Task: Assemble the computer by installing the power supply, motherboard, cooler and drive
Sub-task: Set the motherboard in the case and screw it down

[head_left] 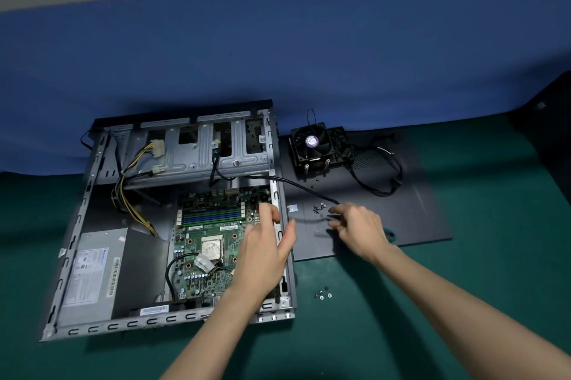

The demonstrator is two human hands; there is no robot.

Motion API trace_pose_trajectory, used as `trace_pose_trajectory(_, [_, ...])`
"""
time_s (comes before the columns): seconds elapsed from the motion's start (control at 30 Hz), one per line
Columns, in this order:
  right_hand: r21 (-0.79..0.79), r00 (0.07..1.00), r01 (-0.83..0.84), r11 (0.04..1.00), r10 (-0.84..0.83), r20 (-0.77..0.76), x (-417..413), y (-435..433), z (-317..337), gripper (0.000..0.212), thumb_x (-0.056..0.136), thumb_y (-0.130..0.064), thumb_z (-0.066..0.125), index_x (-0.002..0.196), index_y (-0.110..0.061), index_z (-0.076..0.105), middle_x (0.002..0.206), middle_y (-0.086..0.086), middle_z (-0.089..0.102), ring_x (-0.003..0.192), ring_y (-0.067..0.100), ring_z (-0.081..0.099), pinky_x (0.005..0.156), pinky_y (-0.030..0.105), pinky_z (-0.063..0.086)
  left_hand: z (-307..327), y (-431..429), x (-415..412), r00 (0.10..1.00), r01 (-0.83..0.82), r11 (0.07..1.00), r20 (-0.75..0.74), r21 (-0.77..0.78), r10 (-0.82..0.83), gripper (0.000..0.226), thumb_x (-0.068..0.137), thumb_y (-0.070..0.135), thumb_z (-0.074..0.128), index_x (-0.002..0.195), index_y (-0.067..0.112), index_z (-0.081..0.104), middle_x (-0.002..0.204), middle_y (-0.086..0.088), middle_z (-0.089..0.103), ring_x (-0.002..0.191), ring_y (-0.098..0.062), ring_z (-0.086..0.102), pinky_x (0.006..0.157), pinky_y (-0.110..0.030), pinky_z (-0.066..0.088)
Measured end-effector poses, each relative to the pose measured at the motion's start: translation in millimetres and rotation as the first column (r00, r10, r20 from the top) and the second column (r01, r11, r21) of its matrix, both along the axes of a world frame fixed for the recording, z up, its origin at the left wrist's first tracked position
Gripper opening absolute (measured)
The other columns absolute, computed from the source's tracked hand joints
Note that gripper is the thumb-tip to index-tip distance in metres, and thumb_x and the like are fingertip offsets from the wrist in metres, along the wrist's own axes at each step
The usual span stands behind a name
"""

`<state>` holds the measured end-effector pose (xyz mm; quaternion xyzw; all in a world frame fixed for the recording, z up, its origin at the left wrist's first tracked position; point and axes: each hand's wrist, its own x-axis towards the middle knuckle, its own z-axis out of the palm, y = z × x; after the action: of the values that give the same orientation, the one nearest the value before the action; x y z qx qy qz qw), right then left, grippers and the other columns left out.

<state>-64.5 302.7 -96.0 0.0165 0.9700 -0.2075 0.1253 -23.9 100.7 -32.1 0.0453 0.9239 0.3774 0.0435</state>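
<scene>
Well, the white label on the power supply (89, 271), in the near-left corner of the case (123, 325), is too blurred to read. The case also holds the motherboard (197, 225). The cooler (312, 143) stands outside on a dark panel (401, 219) right of the case, with loose screws (319, 208). The left hand (265, 250) straddles the case's right wall and the right hand (358, 228) meets a black cable (296, 186); neither grip is clear.

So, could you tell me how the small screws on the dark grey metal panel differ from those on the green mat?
Panel screws sit beside the right hand; mat screws lie apart from it. Panel screws look mostly dark, mat screws shinier. Both lie loose.
</scene>
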Motion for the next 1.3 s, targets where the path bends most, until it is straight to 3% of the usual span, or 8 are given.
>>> trace_pose_trajectory(0.13, [-0.045, 0.978, 0.207, 0.977, -0.207, -0.001, -21.0, -12.9, -6.5, 0.019, 0.089, -0.014, 0.06, 0.104, -0.019, 0.069, 0.107, 0.005, 0.067, 0.1, 0.032, 0.061, 0.07, 0.032, 0.037, -1.4, 0.1, -0.4, 0.999, -0.01, 1.0, 0.035, -0.006, 0.01, 0.023, 0.09, 0.054, 0.032, 0.092, 0.034, 0.022, 0.068, 0.007, 0.048, 0.071, -0.019, 0.048, 0.055, -0.033, 0.036])
trace_pose_trajectory(0.37, [0.012, 0.975, 0.221, 0.975, -0.221, 0.026, -32.3, -29.3, -19.1, 0.011, 0.085, -0.003, 0.058, 0.084, -0.013, 0.063, 0.095, 0.008, 0.067, 0.089, 0.033, 0.061, 0.066, 0.031, 0.034, -0.9, -0.5, -0.5, 0.998, -0.002, 1.0, 0.066, 0.014, 0.001, 0.023, 0.09, 0.054, 0.032, 0.094, 0.033, 0.023, 0.075, 0.002, 0.05, 0.08, -0.022, 0.048, 0.069, -0.043, 0.046])
trace_pose_trajectory(0.57, [0.039, 0.986, 0.162, 0.986, -0.163, 0.023, -31.5, -30.2, -21.5, 0.017, 0.08, 0.005, 0.053, 0.088, -0.01, 0.054, 0.103, 0.011, 0.059, 0.09, 0.036, 0.058, 0.067, 0.034, 0.035, 0.3, -1.1, -2.2, 0.996, 0.012, 0.999, 0.093, 0.035, -0.015, 0.023, 0.09, 0.055, 0.031, 0.094, 0.033, 0.024, 0.076, 0.007, 0.049, 0.083, -0.022, 0.048, 0.071, -0.041, 0.045])
trace_pose_trajectory(0.73, [-0.08, 0.948, 0.317, 0.945, -0.314, 0.049, -21.9, -17.2, -2.3, 0.019, 0.081, 0.004, 0.049, 0.078, -0.014, 0.055, 0.083, 0.003, 0.062, 0.081, 0.03, 0.054, 0.067, 0.034, 0.035, 0.3, -4.0, -2.9, 1.0, 0.01, 0.999, -0.017, -0.052, -0.011, 0.024, 0.093, 0.054, 0.035, 0.094, 0.03, 0.033, 0.079, 0.01, 0.048, 0.079, -0.017, 0.042, 0.069, -0.033, 0.04])
trace_pose_trajectory(0.83, [-0.352, 0.899, 0.436, 0.828, -0.414, 0.14, -17.3, -12.1, 28.5, 0.017, 0.087, 0.001, 0.059, 0.074, -0.009, 0.059, 0.072, 0.004, 0.061, 0.07, 0.022, 0.056, 0.066, 0.033, 0.042, 5.4, -4.3, -5.8, 0.988, -0.034, 0.996, -0.154, -0.086, 0.02, 0.026, 0.093, 0.047, 0.049, 0.094, 0.022, 0.053, 0.085, 0.008, 0.046, 0.078, -0.015, 0.04, 0.069, -0.027, 0.038])
trace_pose_trajectory(0.97, [-0.706, 0.848, 0.518, 0.483, -0.398, 0.35, -10.7, -28.1, 87.6, 0.014, 0.091, 0.006, 0.057, 0.079, -0.001, 0.058, 0.057, 0.004, 0.057, 0.034, 0.003, 0.037, 0.036, 0.016, 0.03, 19.6, -1.4, -16.4, 0.979, -0.001, 0.993, -0.204, 0.114, 0.025, 0.012, 0.087, 0.021, 0.069, 0.096, 0.014, 0.07, 0.089, 0.007, 0.058, 0.081, -0.014, 0.053, 0.072, -0.027, 0.043])
trace_pose_trajectory(1.07, [-0.76, 0.839, 0.544, 0.355, -0.24, 0.489, -2.9, -48.0, 120.8, 0.006, 0.092, 0.005, 0.056, 0.085, 0.003, 0.056, 0.043, -0.003, 0.05, 0.03, 0.005, 0.026, 0.035, 0.011, 0.02, 36.8, 0.5, -22.8, 0.981, 0.035, 0.971, -0.195, 0.238, 0.012, 0.011, 0.083, 0.015, 0.071, 0.094, 0.013, 0.074, 0.088, 0.006, 0.064, 0.084, -0.012, 0.059, 0.077, -0.028, 0.047])
trace_pose_trajectory(1.3, [-0.701, 0.733, 0.675, 0.231, -0.102, 0.673, 1.8, -73.3, 138.0, 0.012, 0.086, 0.003, 0.059, 0.074, 0.004, 0.057, 0.055, 0.004, 0.051, 0.035, 0.007, 0.029, 0.033, 0.014, 0.016, 49.9, -28.2, -28.0, 0.979, 0.142, 0.96, -0.175, 0.241, -0.101, 0.011, 0.085, 0.016, 0.07, 0.092, 0.01, 0.075, 0.086, 0.001, 0.067, 0.079, -0.011, 0.061, 0.075, -0.027, 0.05])
